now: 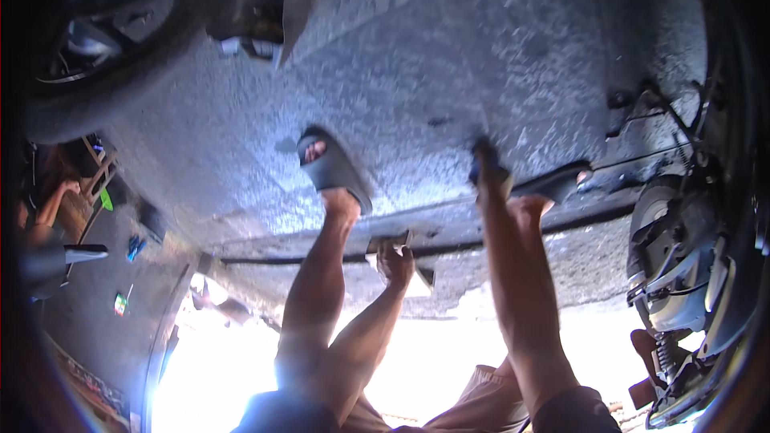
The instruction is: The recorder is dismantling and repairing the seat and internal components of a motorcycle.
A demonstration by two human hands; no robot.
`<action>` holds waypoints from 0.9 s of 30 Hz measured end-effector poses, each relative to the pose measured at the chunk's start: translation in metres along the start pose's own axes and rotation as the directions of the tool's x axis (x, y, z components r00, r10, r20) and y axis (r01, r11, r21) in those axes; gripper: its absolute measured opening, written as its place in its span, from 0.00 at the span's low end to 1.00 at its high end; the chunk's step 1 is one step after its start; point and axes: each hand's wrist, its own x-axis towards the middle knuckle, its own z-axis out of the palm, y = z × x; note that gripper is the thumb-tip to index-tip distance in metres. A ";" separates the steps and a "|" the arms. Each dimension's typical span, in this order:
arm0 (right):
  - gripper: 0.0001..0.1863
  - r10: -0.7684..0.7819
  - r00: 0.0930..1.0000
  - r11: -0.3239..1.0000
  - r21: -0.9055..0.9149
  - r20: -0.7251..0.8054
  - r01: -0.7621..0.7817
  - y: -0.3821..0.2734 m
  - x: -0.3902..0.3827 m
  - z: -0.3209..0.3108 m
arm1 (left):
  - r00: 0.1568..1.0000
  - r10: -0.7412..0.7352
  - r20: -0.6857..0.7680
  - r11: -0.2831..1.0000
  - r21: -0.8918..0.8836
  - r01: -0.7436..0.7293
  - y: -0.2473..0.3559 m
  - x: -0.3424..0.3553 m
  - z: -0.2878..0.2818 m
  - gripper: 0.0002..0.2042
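L hand (395, 263) grips pale block (419, 283), lower ctr.; R hand (489, 170) blurred, can't tell grip; fast swing may hit adj. slide sandal (553, 182).

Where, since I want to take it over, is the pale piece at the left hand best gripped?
Probably grip the pale piece by its lower-right end, from the right: that end juts bare past the left hand, which covers its middle.

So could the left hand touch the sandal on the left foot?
Probably yes: the left hand is near the dark sandal and nothing seems in between. But it seems to be touching a pale piece, so it might need to let go first.
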 end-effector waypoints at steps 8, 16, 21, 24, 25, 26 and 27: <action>0.40 -0.496 0.864 0.839 0.204 -0.091 0.504 -0.177 -0.046 -0.107 | 0.358 0.801 0.480 0.481 -0.161 -0.862 -0.018 0.017 0.031 0.15; 0.37 -0.598 0.798 0.802 -0.071 -0.075 0.593 -0.155 -0.063 -0.234 | 0.831 0.509 -0.223 0.829 -0.134 -0.544 0.015 0.244 0.042 0.14; 0.36 -0.501 0.865 0.864 -0.071 -0.026 0.498 -0.088 -0.070 -0.264 | 0.639 0.764 -0.088 0.634 -0.078 -0.769 0.122 0.245 0.108 0.11; 0.34 -0.509 0.860 0.859 -0.051 0.011 0.509 -0.068 -0.086 -0.267 | 0.490 0.868 0.084 0.494 -0.033 -0.869 0.150 0.211 0.126 0.10; 0.33 -0.489 0.872 0.872 -0.040 -0.014 0.488 -0.063 -0.091 -0.270 | 0.440 0.884 0.157 0.447 -0.013 -0.894 0.151 0.198 0.124 0.09; 0.33 -0.480 0.876 0.877 -0.031 -0.045 0.479 -0.060 -0.095 -0.276 | 0.385 0.898 0.215 0.394 -0.001 -0.919 0.165 0.186 0.120 0.09; 0.29 -0.488 0.870 0.872 -0.003 -0.076 0.489 -0.047 -0.095 -0.277 | 0.330 0.904 0.270 0.337 0.022 -0.941 0.174 0.184 0.112 0.08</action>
